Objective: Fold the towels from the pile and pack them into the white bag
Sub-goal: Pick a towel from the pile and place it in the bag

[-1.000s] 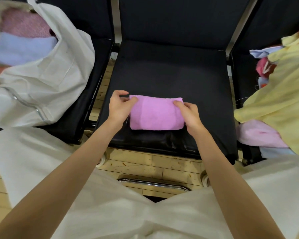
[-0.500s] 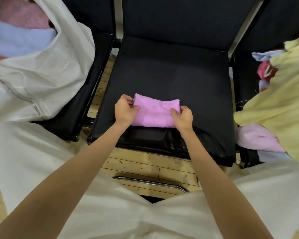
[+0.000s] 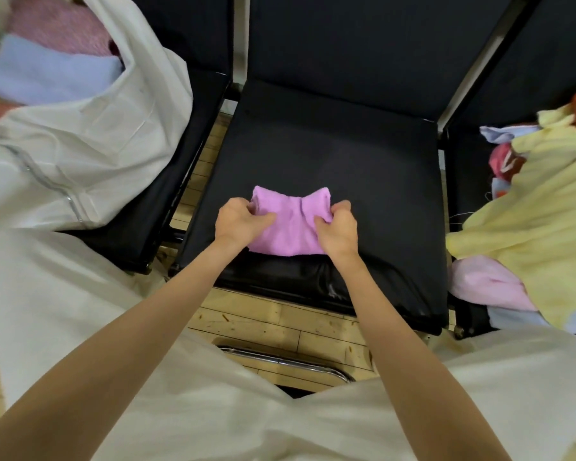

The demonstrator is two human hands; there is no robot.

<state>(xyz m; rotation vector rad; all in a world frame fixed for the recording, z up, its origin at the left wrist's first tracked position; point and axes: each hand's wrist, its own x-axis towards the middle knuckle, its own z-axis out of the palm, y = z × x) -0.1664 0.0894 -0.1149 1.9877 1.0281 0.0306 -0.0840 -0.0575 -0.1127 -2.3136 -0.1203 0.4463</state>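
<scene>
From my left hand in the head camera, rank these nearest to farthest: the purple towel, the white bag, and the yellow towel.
1. Purple towel: gripped by the left hand, on the middle seat.
2. White bag: on the seat to the left.
3. Yellow towel: in the pile on the far right seat.

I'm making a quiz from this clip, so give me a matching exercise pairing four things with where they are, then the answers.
Things:
1. folded purple terry towel
2. white fabric zip bag
3. pale yellow towel
4. light blue folded towel

Places:
A. on the right chair's pile
B. inside the bag
C. on the left chair
D. middle seat, gripped by both hands

Pairs: 1-D, 2-C, 3-A, 4-B
</scene>
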